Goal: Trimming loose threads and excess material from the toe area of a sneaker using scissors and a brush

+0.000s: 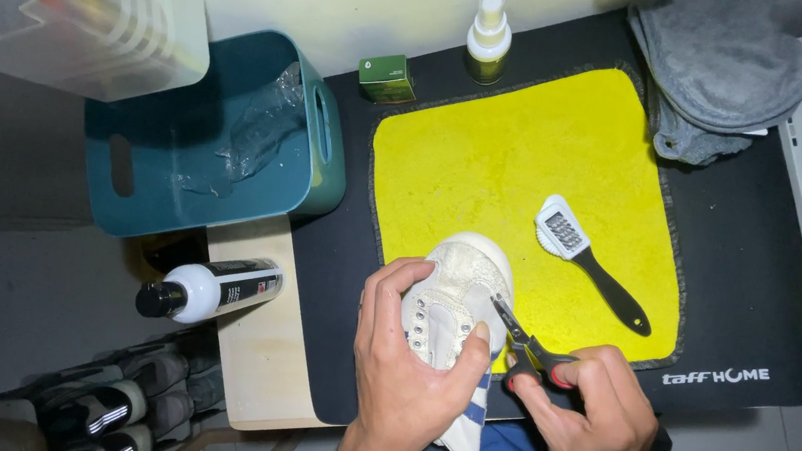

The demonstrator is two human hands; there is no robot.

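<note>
I see my left hand [413,359] with its fingers [393,289] wrapped tight around a white shoe [458,290], whose toe rests on the yellow cloth [526,149] on the counter [748,288]. My right hand [598,416] grips small scissors [527,346] (red-handled), fingers closed through the loops and the blade tips touching the shoe's opening. A brush [584,258] lies just beside it.

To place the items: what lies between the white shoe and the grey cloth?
In the head view, the brush on the yellow towel lies between the shoe and grey cloth.
</note>
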